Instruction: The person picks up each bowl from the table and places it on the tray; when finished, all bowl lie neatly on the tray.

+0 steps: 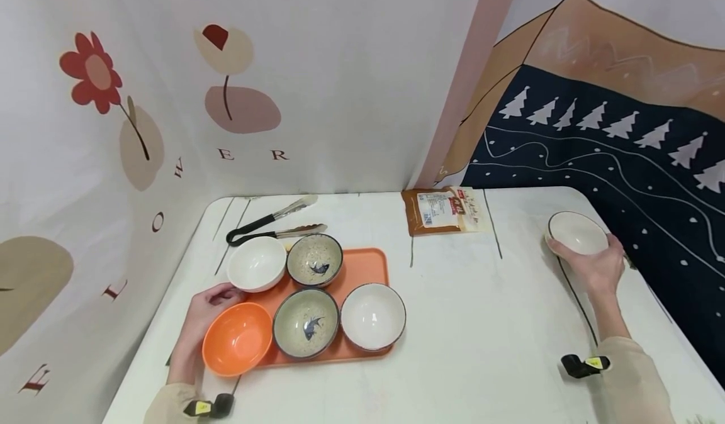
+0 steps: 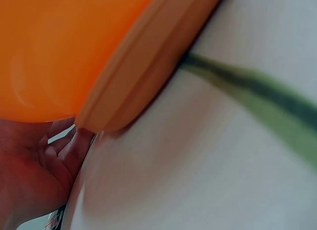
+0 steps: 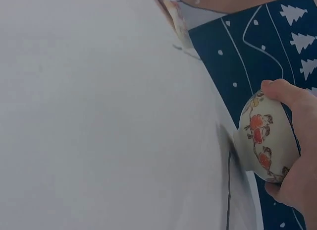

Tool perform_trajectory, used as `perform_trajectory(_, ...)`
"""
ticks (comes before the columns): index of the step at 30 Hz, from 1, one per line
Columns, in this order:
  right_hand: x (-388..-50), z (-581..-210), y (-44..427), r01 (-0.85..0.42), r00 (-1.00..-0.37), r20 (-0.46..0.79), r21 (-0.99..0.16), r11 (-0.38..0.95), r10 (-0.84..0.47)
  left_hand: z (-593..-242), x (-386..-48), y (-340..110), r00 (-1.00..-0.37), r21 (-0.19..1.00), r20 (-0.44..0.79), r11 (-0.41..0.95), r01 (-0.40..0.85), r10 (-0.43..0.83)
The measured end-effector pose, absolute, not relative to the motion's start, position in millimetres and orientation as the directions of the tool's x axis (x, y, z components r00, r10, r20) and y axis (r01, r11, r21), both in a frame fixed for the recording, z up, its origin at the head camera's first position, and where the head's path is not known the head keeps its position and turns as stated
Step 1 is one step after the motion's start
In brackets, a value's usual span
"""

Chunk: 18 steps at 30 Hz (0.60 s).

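Note:
At the table's right side my right hand [image 1: 600,267] grips a small bowl [image 1: 578,233] by its outside, thumb and fingers on opposite sides. The right wrist view shows red flowers and a bird painted on this bowl's cream wall [image 3: 265,136]. On the left, my left hand [image 1: 206,311] holds the left edge of an orange tray [image 1: 365,267], between a white bowl [image 1: 257,263] and an orange bowl [image 1: 238,340]. Its fingers [image 2: 77,148] meet the tray's rim in the left wrist view, partly hidden below the orange bowl.
On the tray also stand two fish-patterned bowls [image 1: 306,323] and a dark-rimmed white bowl [image 1: 373,317]. Black-handled tongs [image 1: 255,224] lie behind it. A brown-and-white food packet [image 1: 444,211] lies at the table's back edge. Patterned curtains [image 1: 340,84] hang behind.

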State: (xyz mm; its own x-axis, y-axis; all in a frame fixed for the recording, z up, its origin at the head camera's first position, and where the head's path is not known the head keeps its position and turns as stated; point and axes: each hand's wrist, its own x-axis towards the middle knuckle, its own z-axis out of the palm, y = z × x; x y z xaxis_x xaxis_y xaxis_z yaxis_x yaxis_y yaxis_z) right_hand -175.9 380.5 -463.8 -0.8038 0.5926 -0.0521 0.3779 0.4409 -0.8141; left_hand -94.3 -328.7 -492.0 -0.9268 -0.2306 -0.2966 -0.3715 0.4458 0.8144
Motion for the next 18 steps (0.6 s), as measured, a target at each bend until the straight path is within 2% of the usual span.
perform_trajectory(18,-178,-431,314,0.219,-0.897,0.027,-0.84,0.496,0.441,-492,-95,-329,-0.921,0.807,-0.302,0.449,-0.385,-0.247)
